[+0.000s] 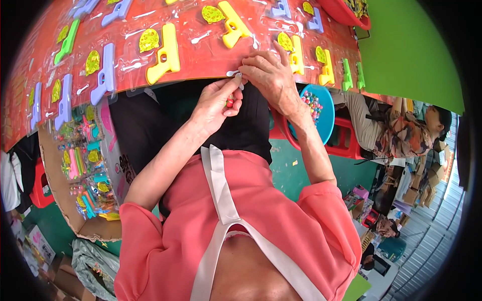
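Red card sheet [211, 60] spans the top of the frame, covered in clear blisters holding toy guns: yellow [164, 54], lilac [104, 74], green [68, 41]. Both hands meet at its lower edge, centre frame. Left hand [216, 106] pinches a small red piece [229, 102] between thumb and fingers, narrow grip, and looks to touch a small white part [237, 75] at the sheet edge. Right hand [271, 78] lies fingers-down on the sheet just beside that part, pressing; it does not seem to hold anything.

Step, as I read it: seating a small piece into a blister pocket at the edge. Next move needs a fine push with the sheet held flat.

Room: sheet edge overhangs the lap, so there's no support below. Blue bowl [325, 113] of small beads sits close at right, near the right forearm. Open carton [85, 165] of packed toys at left, well apart.
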A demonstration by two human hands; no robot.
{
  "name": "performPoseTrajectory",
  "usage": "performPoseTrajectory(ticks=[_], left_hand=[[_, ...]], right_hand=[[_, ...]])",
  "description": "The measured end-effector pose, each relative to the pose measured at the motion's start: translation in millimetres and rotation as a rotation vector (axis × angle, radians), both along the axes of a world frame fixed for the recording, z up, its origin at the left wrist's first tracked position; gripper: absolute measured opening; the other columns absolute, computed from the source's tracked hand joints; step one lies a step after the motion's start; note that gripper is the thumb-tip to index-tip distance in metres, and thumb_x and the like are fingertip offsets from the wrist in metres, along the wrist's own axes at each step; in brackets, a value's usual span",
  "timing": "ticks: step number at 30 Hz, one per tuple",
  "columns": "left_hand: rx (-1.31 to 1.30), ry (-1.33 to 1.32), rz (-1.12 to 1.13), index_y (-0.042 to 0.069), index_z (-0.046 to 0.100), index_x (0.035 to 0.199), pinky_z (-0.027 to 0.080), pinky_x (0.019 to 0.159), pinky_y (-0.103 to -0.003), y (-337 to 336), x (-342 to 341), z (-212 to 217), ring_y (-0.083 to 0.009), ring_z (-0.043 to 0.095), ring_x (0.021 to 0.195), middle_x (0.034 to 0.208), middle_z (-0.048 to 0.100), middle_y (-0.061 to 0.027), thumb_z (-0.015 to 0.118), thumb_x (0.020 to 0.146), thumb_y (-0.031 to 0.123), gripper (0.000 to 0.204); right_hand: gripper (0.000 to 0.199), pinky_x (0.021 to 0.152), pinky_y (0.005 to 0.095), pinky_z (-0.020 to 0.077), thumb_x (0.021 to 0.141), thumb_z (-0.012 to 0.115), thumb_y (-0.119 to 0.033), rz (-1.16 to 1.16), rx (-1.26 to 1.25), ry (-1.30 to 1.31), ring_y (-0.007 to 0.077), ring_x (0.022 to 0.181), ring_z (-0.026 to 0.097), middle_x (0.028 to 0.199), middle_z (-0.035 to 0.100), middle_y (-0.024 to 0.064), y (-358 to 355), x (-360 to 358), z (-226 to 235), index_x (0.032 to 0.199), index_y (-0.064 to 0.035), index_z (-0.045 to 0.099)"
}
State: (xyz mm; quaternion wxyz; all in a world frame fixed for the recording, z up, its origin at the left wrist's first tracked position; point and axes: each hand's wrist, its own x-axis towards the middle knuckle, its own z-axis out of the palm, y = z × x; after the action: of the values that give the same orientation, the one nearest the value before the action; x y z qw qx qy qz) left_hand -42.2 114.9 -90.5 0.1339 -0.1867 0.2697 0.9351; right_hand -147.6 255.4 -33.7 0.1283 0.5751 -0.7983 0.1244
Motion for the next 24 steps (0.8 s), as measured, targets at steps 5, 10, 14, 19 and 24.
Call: performPoseTrajectory(ticks=[5,10,14,19,24], left_hand=[[-0.003,-0.003,0.026,0.002,0.061,0.1,0.029,0.038,-0.018,3,1,1,-0.0067,0.05,0.05,0.066,0.053,-0.0001,0.06,0.094,0.024,0.023],[-0.003,0.002,0.024,0.002,0.061,0.101,0.028,0.038,-0.018,2,3,0,-0.006,0.049,0.049,0.065,0.052,0.0011,0.06,0.094,0.024,0.023],[-0.028,0.021,-0.007,0.001,0.062,0.1,0.027,0.038,-0.019,1,6,3,-0.0053,0.048,0.048,0.065,0.052,0.0016,0.06,0.094,0.022,0.022],[-0.095,0.026,-0.051,0.0,0.061,0.101,0.026,0.04,-0.019,-7,28,5,-0.006,0.047,0.048,0.066,0.05,0.0008,0.057,0.096,0.02,0.02],[-0.075,-0.003,0.001,0.002,0.061,0.101,0.027,0.039,-0.019,-27,63,-6,-0.0068,0.048,0.049,0.068,0.052,0.0004,0.055,0.097,0.02,0.019]], right_hand=[[0.023,0.106,0.053,0.0293,0.073,0.068,-0.012,-0.001,-0.004,-0.021,0.0193,0.102,0.056,0.097,0.061,0.0,-1,-4,4,0.096,-0.0114,0.065],[0.022,0.104,0.0482,0.0338,0.074,0.068,-0.009,-0.046,-0.099,-0.023,0.0207,0.099,0.058,0.093,0.061,0.0015,-9,-12,5,0.095,-0.01,0.064],[0.018,0.1,0.0366,0.0377,0.077,0.066,-0.007,-0.169,-0.259,-0.246,0.0227,0.092,0.059,0.087,0.062,0.0038,-14,-14,18,0.095,-0.0073,0.063],[0.007,0.071,0.0264,0.0509,0.096,0.05,-0.007,-0.188,-0.334,-0.753,0.0131,0.078,0.063,0.085,0.064,0.0082,-10,-8,39,0.096,0.0,0.054],[0.016,0.074,0.0264,0.0513,0.099,0.046,-0.012,-0.086,-0.273,-1.206,0.0138,0.082,0.064,0.088,0.065,0.0097,-14,3,28,0.094,0.0017,0.051]])
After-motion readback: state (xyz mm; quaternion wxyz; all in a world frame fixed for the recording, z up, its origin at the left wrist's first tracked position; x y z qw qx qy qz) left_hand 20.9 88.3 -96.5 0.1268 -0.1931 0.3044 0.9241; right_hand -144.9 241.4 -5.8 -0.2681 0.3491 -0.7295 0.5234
